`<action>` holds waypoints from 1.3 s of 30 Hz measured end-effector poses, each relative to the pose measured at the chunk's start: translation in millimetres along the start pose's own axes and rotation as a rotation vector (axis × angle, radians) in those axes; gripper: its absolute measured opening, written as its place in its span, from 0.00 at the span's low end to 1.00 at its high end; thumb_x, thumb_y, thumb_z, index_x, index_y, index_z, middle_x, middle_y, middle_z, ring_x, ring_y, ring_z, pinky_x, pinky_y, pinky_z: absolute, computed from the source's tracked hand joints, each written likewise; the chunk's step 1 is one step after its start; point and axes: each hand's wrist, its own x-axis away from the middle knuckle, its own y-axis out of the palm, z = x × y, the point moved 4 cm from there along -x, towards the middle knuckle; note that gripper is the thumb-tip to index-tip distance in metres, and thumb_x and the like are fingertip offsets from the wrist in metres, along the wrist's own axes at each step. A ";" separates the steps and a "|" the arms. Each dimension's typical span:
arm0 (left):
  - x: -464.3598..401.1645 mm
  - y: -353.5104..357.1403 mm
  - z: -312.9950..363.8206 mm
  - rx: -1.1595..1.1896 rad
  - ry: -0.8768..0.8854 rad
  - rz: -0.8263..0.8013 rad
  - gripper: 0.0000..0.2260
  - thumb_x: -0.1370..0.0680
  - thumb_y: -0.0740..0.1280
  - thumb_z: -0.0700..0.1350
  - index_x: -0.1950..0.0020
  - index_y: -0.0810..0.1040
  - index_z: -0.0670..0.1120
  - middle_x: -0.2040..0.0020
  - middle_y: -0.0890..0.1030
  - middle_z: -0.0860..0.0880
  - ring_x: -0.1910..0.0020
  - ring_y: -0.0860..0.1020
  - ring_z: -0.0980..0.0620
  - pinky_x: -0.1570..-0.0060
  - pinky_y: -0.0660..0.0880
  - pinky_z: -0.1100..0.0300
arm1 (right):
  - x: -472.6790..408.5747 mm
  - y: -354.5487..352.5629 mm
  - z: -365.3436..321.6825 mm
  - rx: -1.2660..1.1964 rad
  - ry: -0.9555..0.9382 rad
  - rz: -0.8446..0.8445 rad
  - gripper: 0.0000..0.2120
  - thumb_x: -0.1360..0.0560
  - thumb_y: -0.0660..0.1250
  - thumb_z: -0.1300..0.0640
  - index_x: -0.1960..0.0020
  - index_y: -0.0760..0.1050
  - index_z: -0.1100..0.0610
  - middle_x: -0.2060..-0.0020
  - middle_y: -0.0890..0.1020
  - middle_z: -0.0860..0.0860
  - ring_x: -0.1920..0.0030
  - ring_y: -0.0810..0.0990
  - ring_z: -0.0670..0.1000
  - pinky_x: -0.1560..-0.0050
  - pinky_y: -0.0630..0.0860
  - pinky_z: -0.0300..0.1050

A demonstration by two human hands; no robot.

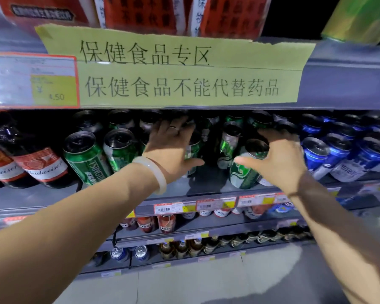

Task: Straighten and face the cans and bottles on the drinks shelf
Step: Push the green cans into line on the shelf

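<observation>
Green Tsingtao beer cans (86,159) fill the middle of the drinks shelf (119,200), several rows deep. My left hand (173,148), with a pale bangle on the wrist, reaches in with straight fingers laid over the tops of the back green cans, thumb against a green can (192,150). My right hand (279,154) curls over the top of a front green can (244,172), thumb on its near side. Between the hands is a dark gap with a tilted green can (228,143). Blue cans (320,154) stand to the right, Budweiser bottles (42,167) to the left.
The shelf above carries a yellow-green handwritten sign (173,69) and a price tag (31,80) reading 4.50, leaving a low opening. Price labels (198,205) line the shelf's front edge. Lower shelves hold more bottles and cans (167,222). Tiled floor lies below.
</observation>
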 end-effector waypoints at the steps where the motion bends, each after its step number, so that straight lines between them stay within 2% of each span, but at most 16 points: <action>1: -3.9 2.9 8.4 -0.015 0.026 -0.025 0.36 0.27 0.65 0.60 0.25 0.54 0.49 0.23 0.53 0.47 0.27 0.56 0.43 0.28 0.49 0.51 | -1.5 0.5 5.6 0.049 0.038 -0.049 0.39 0.42 0.69 0.29 0.39 0.72 0.51 0.44 0.79 0.58 0.41 0.75 0.61 0.41 0.72 0.52; 3: -16.8 8.5 26.7 -0.041 0.094 -0.047 0.36 0.26 0.65 0.58 0.24 0.52 0.48 0.23 0.51 0.47 0.27 0.55 0.43 0.28 0.47 0.49 | -1.8 4.3 9.3 0.142 0.071 -0.126 0.36 0.40 0.70 0.31 0.40 0.72 0.52 0.45 0.79 0.59 0.40 0.72 0.62 0.39 0.67 0.53; 6: -47.7 12.7 55.9 -0.068 0.201 -0.070 0.36 0.26 0.65 0.57 0.24 0.52 0.50 0.23 0.52 0.46 0.26 0.56 0.43 0.28 0.48 0.46 | -0.2 8.7 9.4 0.173 0.105 -0.110 0.31 0.37 0.71 0.34 0.45 0.75 0.56 0.47 0.79 0.60 0.38 0.69 0.62 0.34 0.62 0.53; 9: -71.0 19.1 76.1 -0.075 0.286 -0.165 0.34 0.25 0.64 0.55 0.24 0.49 0.53 0.23 0.53 0.46 0.25 0.54 0.43 0.28 0.47 0.44 | -2.4 8.5 10.7 0.190 0.115 -0.119 0.30 0.36 0.70 0.35 0.45 0.74 0.56 0.46 0.79 0.59 0.37 0.68 0.62 0.31 0.58 0.53; 10: -75.3 21.7 78.9 -0.050 0.296 -0.186 0.33 0.24 0.63 0.52 0.24 0.50 0.54 0.24 0.56 0.46 0.26 0.55 0.44 0.28 0.49 0.45 | -3.8 7.5 12.0 0.193 0.115 -0.132 0.30 0.36 0.70 0.35 0.43 0.74 0.55 0.46 0.79 0.59 0.37 0.68 0.61 0.31 0.57 0.53; 12: -79.3 22.4 78.4 0.054 0.270 -0.200 0.30 0.25 0.65 0.45 0.25 0.57 0.52 0.28 0.63 0.43 0.30 0.63 0.42 0.30 0.59 0.48 | -5.2 6.8 13.1 0.188 0.107 -0.158 0.31 0.37 0.70 0.34 0.43 0.74 0.54 0.47 0.79 0.56 0.37 0.69 0.61 0.29 0.54 0.54; 14: -76.5 17.2 72.8 0.130 0.243 -0.204 0.28 0.26 0.68 0.42 0.28 0.63 0.47 0.34 0.69 0.41 0.36 0.69 0.41 0.37 0.68 0.52 | -4.0 8.5 12.3 0.168 0.093 -0.154 0.30 0.37 0.71 0.34 0.45 0.75 0.54 0.50 0.80 0.55 0.38 0.70 0.60 0.29 0.55 0.55; 16: -68.0 10.8 62.6 0.156 0.206 -0.243 0.25 0.26 0.69 0.41 0.31 0.66 0.44 0.37 0.72 0.42 0.39 0.72 0.42 0.44 0.69 0.55 | -3.8 10.6 8.8 0.138 0.067 -0.126 0.28 0.38 0.71 0.34 0.47 0.75 0.52 0.54 0.80 0.54 0.41 0.71 0.60 0.32 0.58 0.54; 19: -54.0 5.8 48.4 0.145 0.195 -0.244 0.23 0.28 0.69 0.46 0.34 0.70 0.45 0.38 0.74 0.43 0.41 0.73 0.44 0.41 0.70 0.54 | -3.4 13.0 0.8 0.117 0.034 -0.132 0.28 0.37 0.71 0.35 0.44 0.74 0.51 0.54 0.80 0.52 0.43 0.74 0.59 0.36 0.60 0.52; 24: -43.7 7.0 40.1 0.120 0.155 -0.183 0.27 0.34 0.62 0.58 0.37 0.72 0.49 0.39 0.76 0.46 0.40 0.73 0.44 0.37 0.68 0.50 | -11.4 14.7 2.2 0.045 -0.009 -0.177 0.32 0.35 0.72 0.39 0.35 0.69 0.48 0.40 0.78 0.52 0.39 0.74 0.57 0.33 0.63 0.55; 27: -42.0 6.5 42.3 0.030 0.186 -0.095 0.24 0.32 0.65 0.61 0.41 0.74 0.52 0.41 0.76 0.46 0.39 0.71 0.44 0.36 0.63 0.52 | -15.9 12.0 5.0 0.012 -0.053 -0.208 0.35 0.35 0.74 0.42 0.32 0.67 0.49 0.35 0.75 0.53 0.36 0.73 0.57 0.35 0.68 0.54; 29: -41.1 5.8 43.9 0.005 0.197 -0.077 0.23 0.32 0.67 0.62 0.42 0.75 0.51 0.42 0.77 0.46 0.40 0.72 0.45 0.38 0.64 0.53 | -18.2 10.7 8.0 0.011 -0.073 -0.223 0.35 0.35 0.75 0.45 0.31 0.66 0.49 0.34 0.73 0.53 0.35 0.72 0.57 0.36 0.70 0.50; 33: -41.8 11.8 38.8 0.046 0.135 -0.141 0.30 0.31 0.66 0.66 0.38 0.73 0.47 0.38 0.76 0.45 0.39 0.72 0.44 0.40 0.69 0.53 | -22.7 10.7 10.5 -0.031 -0.126 -0.233 0.36 0.34 0.76 0.50 0.30 0.65 0.49 0.33 0.72 0.53 0.35 0.72 0.56 0.38 0.70 0.46; 36: -42.9 14.9 37.1 0.073 0.107 -0.156 0.32 0.32 0.67 0.66 0.37 0.72 0.47 0.37 0.74 0.44 0.38 0.71 0.43 0.40 0.70 0.53 | -25.5 8.8 12.1 -0.041 -0.158 -0.240 0.36 0.33 0.75 0.52 0.29 0.64 0.49 0.33 0.72 0.52 0.36 0.72 0.56 0.42 0.70 0.41; 39: -40.5 16.2 40.2 0.031 0.109 -0.162 0.36 0.34 0.69 0.65 0.33 0.68 0.47 0.34 0.70 0.42 0.36 0.68 0.42 0.37 0.68 0.52 | -28.5 6.4 11.0 -0.018 -0.229 -0.256 0.35 0.32 0.74 0.54 0.29 0.63 0.50 0.31 0.71 0.53 0.34 0.70 0.56 0.39 0.68 0.42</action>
